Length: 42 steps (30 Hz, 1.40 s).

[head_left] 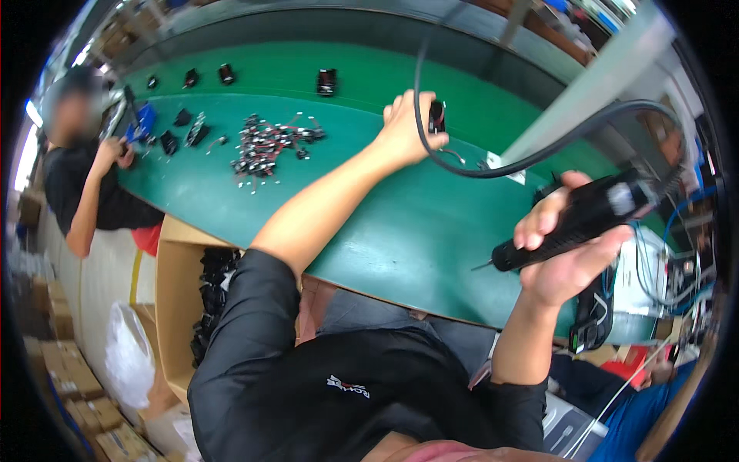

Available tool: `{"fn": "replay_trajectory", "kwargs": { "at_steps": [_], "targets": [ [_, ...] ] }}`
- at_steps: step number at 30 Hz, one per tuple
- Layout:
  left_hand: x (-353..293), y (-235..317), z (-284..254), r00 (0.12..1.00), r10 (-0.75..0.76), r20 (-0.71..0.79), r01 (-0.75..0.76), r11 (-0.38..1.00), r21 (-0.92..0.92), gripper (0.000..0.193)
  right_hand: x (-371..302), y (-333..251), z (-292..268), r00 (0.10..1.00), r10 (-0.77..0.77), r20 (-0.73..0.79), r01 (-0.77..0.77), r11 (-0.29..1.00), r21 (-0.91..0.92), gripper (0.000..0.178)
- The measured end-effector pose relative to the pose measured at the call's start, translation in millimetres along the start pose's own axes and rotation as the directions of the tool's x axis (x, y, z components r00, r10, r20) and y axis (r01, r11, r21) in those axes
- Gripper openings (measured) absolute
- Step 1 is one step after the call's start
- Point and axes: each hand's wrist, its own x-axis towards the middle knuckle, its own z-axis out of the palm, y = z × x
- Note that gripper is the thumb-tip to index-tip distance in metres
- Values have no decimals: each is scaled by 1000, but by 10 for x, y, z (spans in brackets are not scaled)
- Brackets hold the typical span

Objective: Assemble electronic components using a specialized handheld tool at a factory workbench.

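Leftward and ahead of the right hand (568, 271) gripping a black cylindrical screwdriver (581, 219), the left hand (404, 129) clasps a small black block (437, 115).

White plastic bag (128, 358) near cardboard boxes (69, 368), yellow floor line (136, 279)

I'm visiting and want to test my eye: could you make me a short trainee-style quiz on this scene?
1. Which hand grips the black power driver?
2. True or false: the left hand holds a small black part.
3. Where does the pile of small wired parts lie: (a) on the floor, (b) on the green worktop, (c) in a white tray?

Key: 1. The right hand. 2. True. 3. b.
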Motion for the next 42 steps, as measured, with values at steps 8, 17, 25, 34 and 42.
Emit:
{"fn": "replay_trajectory", "kwargs": {
  "at_steps": [8, 17, 25, 34, 42],
  "targets": [
    [53, -677, -59, 996, -68, 51, 54, 968, 245, 101, -11, 351, 254, 965, 262, 17, -244, 920, -308, 59],
    [-2857, -226, -1928, 953, -221, 206, 302, 692, -655, 30, 269, 1538, 1215, 827, 421, 373, 172, 441, -881, 50],
    [-5446, -1517, -1719, 227, -919, -323, 893, 329, -308, 27, 352, 2375, 1839, 850, 371, 373, 366, 93, -926, 50],
    [-5650, -2592, -1278, 444, -871, -210, 887, 396, 237, 24, 279, 1785, 1628, 722, 628, 291, 127, 293, -947, 34],
    [-5539, -3343, -1097, 109, -994, -16, 828, 82, 554, 32, -116, 606, 779, 801, 598, 36, -332, 494, -803, 47]
  ]
}}
